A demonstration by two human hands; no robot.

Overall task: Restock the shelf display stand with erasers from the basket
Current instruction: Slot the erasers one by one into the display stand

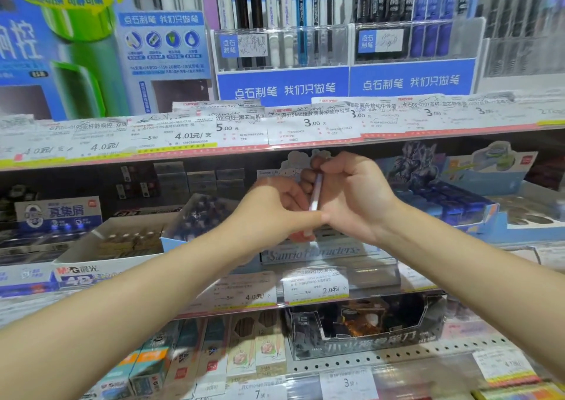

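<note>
A stationery shop's shelving fills the view. Above the fingers runs a shelf edge (275, 142) papered with white price labels (312, 124), and over it stand blue pen display boxes (282, 86). Below the fingers, another labelled rail fronts a perforated white shelf (397, 360). Lighting is bright and even.

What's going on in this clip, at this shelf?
A person stands at a stationery shelf, both arms reaching to the middle level. The right hand is closed around a thin, pale item, edge-on, probably a packaged eraser, and the left hand meets it from the left, fingers at the item. They are just above a pale display stand with script lettering on its front. Nothing has visibly gone into the stand, and no basket is in view.
</note>
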